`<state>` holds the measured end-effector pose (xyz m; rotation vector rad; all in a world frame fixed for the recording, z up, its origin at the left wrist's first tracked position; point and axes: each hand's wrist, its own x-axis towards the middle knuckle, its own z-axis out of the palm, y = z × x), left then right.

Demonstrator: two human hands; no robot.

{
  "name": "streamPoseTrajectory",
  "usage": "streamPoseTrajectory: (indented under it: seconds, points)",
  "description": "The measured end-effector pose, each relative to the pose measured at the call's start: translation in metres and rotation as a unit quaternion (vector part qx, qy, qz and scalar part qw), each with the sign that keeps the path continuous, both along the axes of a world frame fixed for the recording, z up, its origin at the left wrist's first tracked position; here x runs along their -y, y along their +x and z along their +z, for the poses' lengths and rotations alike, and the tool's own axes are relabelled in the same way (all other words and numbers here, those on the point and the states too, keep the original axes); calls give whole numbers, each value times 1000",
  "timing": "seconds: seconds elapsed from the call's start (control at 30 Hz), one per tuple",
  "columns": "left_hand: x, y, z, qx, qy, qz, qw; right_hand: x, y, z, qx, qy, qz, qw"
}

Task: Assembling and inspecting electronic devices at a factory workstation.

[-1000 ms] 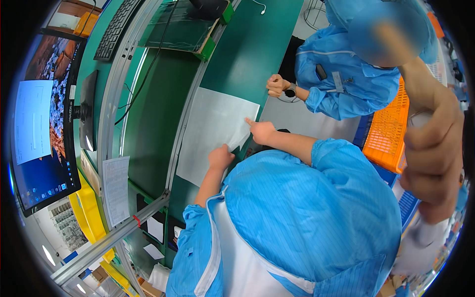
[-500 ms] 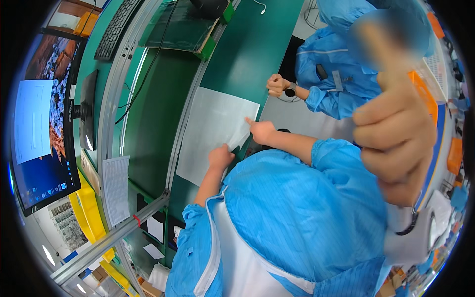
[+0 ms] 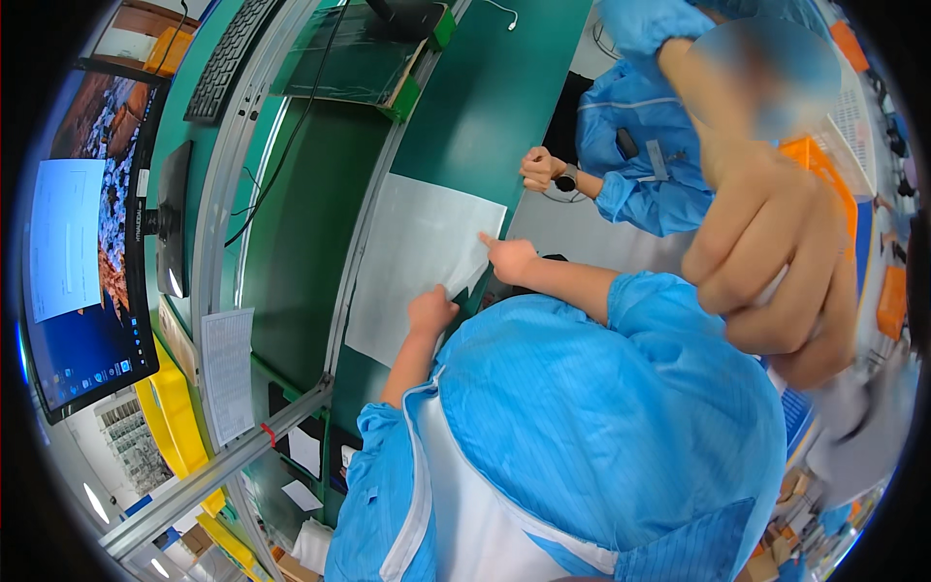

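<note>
A smooth white sheet [image 3: 417, 228] lies over the green bench, its near right edge slightly bent between my hands. My left hand [image 3: 433, 309] is closed at the near edge, with a fingertip showing on the sheet's surface. At the right edge, my right hand [image 3: 511, 260] is closed too, one digit stretched over the sheet and the other fingers folded. Their undersides are hidden. Close in front of the view on the right looms a co-worker's curled hand [image 3: 776, 262]. The co-worker's other hand [image 3: 543, 170], wearing a watch [image 3: 566, 179], is a loose fist beyond the sheet.
A monitor [image 3: 92, 233] and a keyboard [image 3: 233, 58] stand on the left behind a metal frame [image 3: 218, 175]. A dark panel with green corners [image 3: 354, 58] lies at the far side. A white cable end [image 3: 512, 21] rests on the green bench [image 3: 485, 107]. Yellow bins [image 3: 175, 412] sit lower left.
The co-worker's near hand has turned and curled; its raised index finger has folded down, and its forearm now shows. My hands and the white sheet have hardly moved.
</note>
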<state>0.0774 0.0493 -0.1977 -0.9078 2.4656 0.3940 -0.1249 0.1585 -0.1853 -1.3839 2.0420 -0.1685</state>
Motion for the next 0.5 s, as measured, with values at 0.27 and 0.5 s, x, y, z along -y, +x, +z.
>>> streamPoseTrajectory:
  seconds: [0.27,0.5]
  points:
    - [1,2,2,-25,23,16,999,-2,3,-26,2,-25,-1,1000]
    - [-5,4,10,-14,-13,26,999,-2,4,-36,4,-26,25,999]
